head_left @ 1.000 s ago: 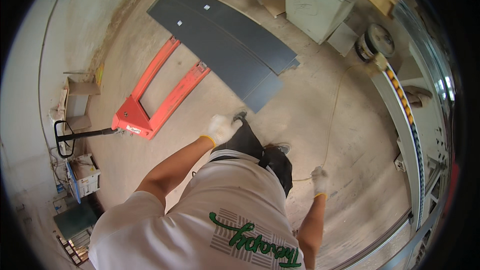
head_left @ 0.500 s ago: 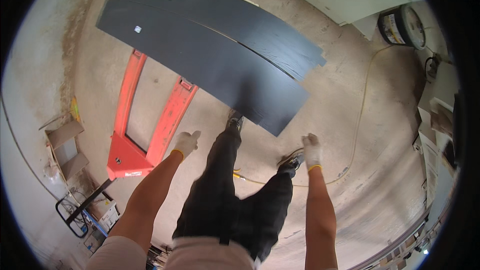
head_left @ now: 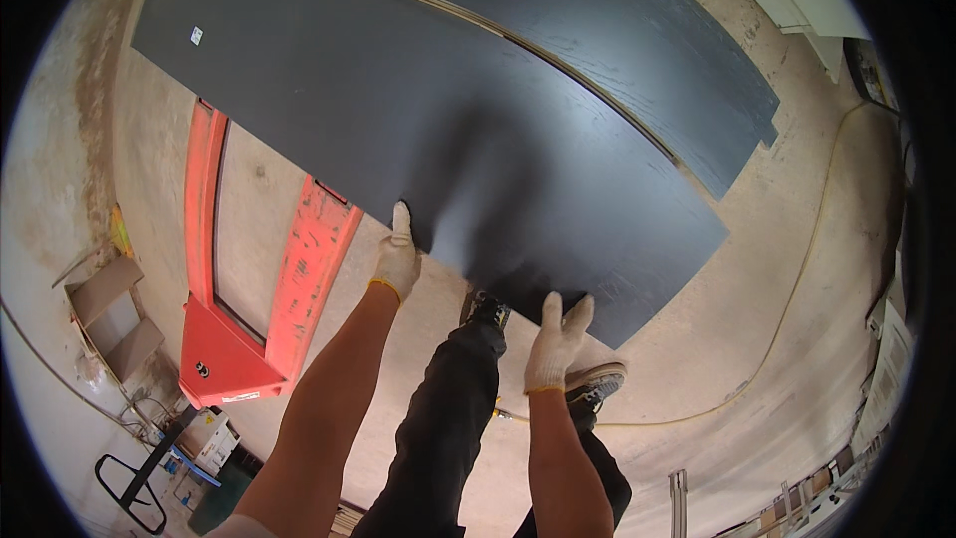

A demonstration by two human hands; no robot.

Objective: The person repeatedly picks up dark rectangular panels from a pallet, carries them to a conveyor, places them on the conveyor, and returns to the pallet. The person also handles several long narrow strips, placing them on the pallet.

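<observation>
A long dark grey panel (head_left: pixel 349 80) with a small white label lies in front of me. My left hand (head_left: pixel 399 251), in a whitish glove with a yellow cuff, grips its near edge, thumb up on the edge and the other fingers hidden beneath. Closer to the panel's right end, my gloved right hand (head_left: pixel 559 341) holds the same edge, two of its digits showing at the rim. Beyond a narrow gap lies a second dark panel (head_left: pixel 637 20). Shadows of my arms and head fall across the nearer panel.
A red pallet jack (head_left: pixel 227 351) stands at the left, its forks reaching under the panel. A thin yellowish hose (head_left: pixel 797 304) curves over the floor at the right. Cardboard pieces (head_left: pixel 105 309) lean by the left wall. My shoes (head_left: pixel 597 382) are close to the panel's near edge.
Both hands have come forward from free air onto the near panel's edge and closed on it. My view has moved nearer to the panels, and the nearer one sits farther from the other.
</observation>
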